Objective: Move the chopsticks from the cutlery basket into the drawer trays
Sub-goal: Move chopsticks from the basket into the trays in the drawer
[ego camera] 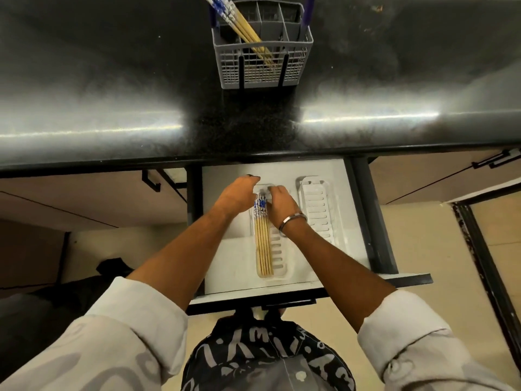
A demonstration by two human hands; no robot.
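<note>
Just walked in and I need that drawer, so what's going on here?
A person is sorting chopsticks into the open drawer. Both hands, left hand and right hand, are at the far end of a bundle of chopsticks lying in the left tray. The right tray holds none. More chopsticks still stand in the cutlery basket on the counter.

A kitchen, this: dark speckled stone countertop (pixel 112 80), a grey cutlery basket (pixel 263 66) standing on it, an open drawer (pixel 282 170) of white slotted trays (pixel 317 204) below, cabinet doors (pixel 70 198) with bar handles alongside.
</note>
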